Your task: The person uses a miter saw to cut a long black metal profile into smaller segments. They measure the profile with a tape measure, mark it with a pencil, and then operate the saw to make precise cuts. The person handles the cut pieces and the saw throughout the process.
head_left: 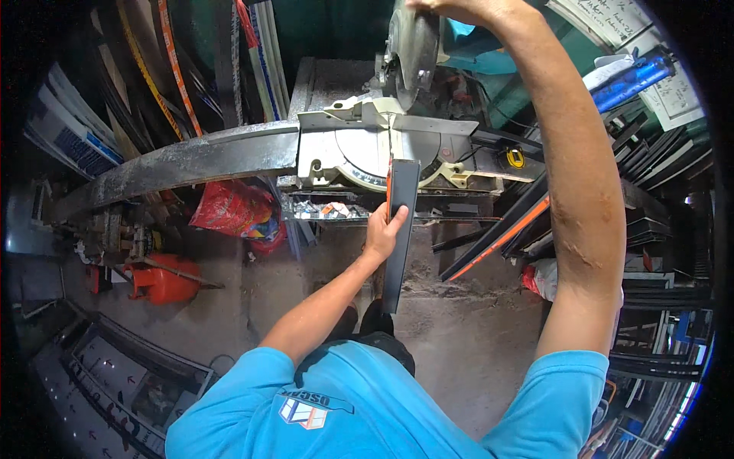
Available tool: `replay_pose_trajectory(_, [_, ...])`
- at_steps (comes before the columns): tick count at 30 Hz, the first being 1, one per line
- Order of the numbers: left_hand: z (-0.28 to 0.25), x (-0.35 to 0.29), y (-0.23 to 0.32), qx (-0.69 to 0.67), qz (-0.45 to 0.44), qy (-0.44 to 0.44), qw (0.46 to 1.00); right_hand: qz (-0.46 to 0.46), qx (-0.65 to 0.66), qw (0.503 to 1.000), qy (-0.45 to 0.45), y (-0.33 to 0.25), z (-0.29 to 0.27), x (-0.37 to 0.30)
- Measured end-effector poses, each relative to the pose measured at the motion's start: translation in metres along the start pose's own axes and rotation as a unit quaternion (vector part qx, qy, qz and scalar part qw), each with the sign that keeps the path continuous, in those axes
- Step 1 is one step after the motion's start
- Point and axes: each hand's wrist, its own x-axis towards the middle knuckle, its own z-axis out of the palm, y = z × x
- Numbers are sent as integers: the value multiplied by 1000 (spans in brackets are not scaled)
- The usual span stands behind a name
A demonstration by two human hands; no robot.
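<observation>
Workshop floor (459, 329), mitre saw (417, 50) at twelve o'clock, top cropped, raised right hand (451, 5) cut off toward one o'clock, grip impossible to tell, left hand (381, 234) clasping a dark bar (402, 249) just three-o'clock of centre, fingers partly hidden

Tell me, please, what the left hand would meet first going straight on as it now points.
Beyond the held dark profile, the left hand would likely meet the saw base, though depth is unclear.

The saw base (362, 150) looks bright, while fisheye-bent edges darken to black.
</observation>
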Motion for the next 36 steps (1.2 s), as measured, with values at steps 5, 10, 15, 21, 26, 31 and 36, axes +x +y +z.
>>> replay_pose_trajectory(5, [5, -7, 4, -12, -1, 14, 1000, -36, 47, 992, -115, -1, -11, 3])
replay_pose_trajectory(10, [6, -9, -1, -6, 0, 14, 1000, -63, 83, 994, -13, 17, 8, 23])
replay_pose_trajectory(15, [19, -9, 2, 22, 8, -16, 1000, 65, -13, 975, 213, 88, 53, 41])
replay_pose_trajectory(21, [10, -12, -2, 34, -1, 6, 999, 213, 233, 931, -185, 68, 8, 46])
replay_pose_trajectory(26, [13, -11, -1, 39, -15, 0, 999, 181, 246, 940, -155, 70, 10, 45])
replay_pose_trajectory(31, [9, 0, 1, 121, -44, -20, 992, 203, 262, 936, -118, 65, 14, 36])
replay_pose_trajectory(36, [14, 8, 7, 195, -73, -55, 977, 156, 285, 941, -94, 77, 30, 43])
